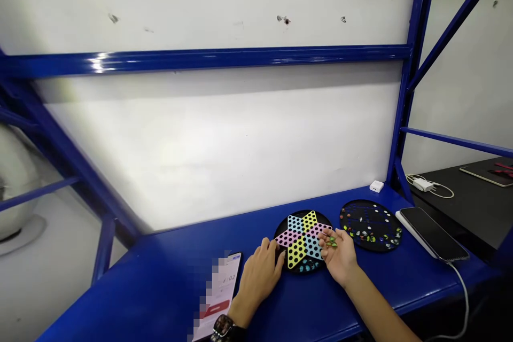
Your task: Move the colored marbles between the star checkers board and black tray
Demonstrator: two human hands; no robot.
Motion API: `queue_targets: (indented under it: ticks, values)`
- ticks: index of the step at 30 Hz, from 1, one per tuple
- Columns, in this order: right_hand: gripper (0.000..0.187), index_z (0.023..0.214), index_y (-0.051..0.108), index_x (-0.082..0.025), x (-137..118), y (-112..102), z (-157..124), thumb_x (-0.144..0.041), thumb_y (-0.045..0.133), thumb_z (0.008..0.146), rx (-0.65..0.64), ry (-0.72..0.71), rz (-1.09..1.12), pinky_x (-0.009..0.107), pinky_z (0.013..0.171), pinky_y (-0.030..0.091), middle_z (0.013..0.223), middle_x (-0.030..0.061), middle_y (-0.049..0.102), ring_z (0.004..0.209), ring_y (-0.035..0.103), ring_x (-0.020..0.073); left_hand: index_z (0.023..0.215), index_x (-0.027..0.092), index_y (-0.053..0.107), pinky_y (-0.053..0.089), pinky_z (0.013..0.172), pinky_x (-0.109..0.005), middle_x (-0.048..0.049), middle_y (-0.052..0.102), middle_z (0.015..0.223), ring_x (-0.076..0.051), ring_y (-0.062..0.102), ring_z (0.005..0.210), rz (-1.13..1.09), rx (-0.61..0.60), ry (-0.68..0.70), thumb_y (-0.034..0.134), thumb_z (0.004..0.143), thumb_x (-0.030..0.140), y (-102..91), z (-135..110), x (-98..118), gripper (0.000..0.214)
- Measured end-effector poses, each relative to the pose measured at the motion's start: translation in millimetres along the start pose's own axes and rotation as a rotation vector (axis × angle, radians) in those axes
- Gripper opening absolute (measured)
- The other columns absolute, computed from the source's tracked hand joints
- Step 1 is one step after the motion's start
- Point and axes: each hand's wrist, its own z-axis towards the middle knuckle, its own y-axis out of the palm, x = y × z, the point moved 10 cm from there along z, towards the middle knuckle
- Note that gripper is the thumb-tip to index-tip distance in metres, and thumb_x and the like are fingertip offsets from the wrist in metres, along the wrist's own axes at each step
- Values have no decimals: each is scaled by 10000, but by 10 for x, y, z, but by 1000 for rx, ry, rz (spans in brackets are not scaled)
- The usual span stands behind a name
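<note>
Blue surface (132, 294) runs along a white wall (200, 144), carrying a star-patterned Chinese checkers board (302, 240) near its front edge, with a round black marble board (371, 225) just to the right. Left hand (258, 278), loosely curled and gripping nothing visible, touches the star board's near-left rim beside a lit phone (218, 291). Right hand (339, 256) lies open, palm up, over the board's right side, cradling green marbles (331, 242).

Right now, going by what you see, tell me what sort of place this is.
Likely a bare utility workroom, not a home: a blue steel rack with a blue shelf, set against a scuffed white wall.
</note>
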Motion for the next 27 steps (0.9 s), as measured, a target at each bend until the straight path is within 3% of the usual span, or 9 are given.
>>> queue_targets:
  ticks: [4, 8, 12, 16, 20, 23, 27]
  values:
    - [262, 910, 640, -150, 31, -6, -47, -350, 478, 858, 50, 70, 136, 276, 568, 534, 876, 122, 727, 806, 705, 214, 1104, 217, 611, 460, 768, -310, -75, 609, 1101, -212, 640, 943, 6, -59, 24, 360, 986, 389, 2, 27, 0, 327]
    - [292, 979, 611, -134, -4, 44, -86, -343, 428, 891, 53, 72, 173, 363, 717, 597, 997, 183, 721, 1007, 701, 268, 1083, 208, 662, 474, 775, -341, -93, 644, 1111, -251, 650, 961, 96, -101, 29, 439, 944, 270, -77, 86, 127, 270]
    - [230, 1017, 587, -131, 0, 27, -73, -281, 466, 892, 64, 70, 152, 344, 723, 606, 1013, 178, 715, 1005, 708, 256, 977, 167, 708, 484, 771, -355, -126, 704, 1054, -288, 662, 995, 117, -125, 21, 474, 902, 177, -117, 148, 246, 246]
    - [217, 1007, 586, -145, 31, 16, -53, -285, 482, 877, 50, 73, 143, 340, 721, 611, 1025, 167, 714, 996, 713, 254, 908, 172, 725, 478, 758, -331, -117, 742, 977, -278, 686, 968, 77, -158, -16, 511, 890, 185, -103, 175, 170, 216]
    - [200, 963, 592, -154, 76, 67, -63, -306, 510, 862, 47, 76, 108, 349, 687, 607, 916, 148, 731, 933, 721, 260, 1031, 232, 715, 470, 757, -290, -57, 743, 1016, -227, 684, 937, -135, -8, -76, 529, 922, 290, -342, 156, 107, 223]
    - [150, 870, 596, -163, 168, 150, -72, -294, 525, 863, 42, 119, 75, 277, 585, 570, 785, 96, 719, 731, 712, 198, 1133, 267, 685, 478, 818, -277, -17, 732, 1086, -186, 668, 949, -341, 138, 60, 520, 940, 319, -608, 115, 446, 259]
    - [116, 751, 585, -177, 264, 259, -35, -268, 574, 821, 0, 133, 35, 211, 494, 489, 652, 15, 659, 562, 632, 135, 1048, 254, 725, 483, 871, -297, -20, 744, 1042, -196, 654, 981, -453, 62, 259, 525, 906, 220, -635, 107, 1056, 248]
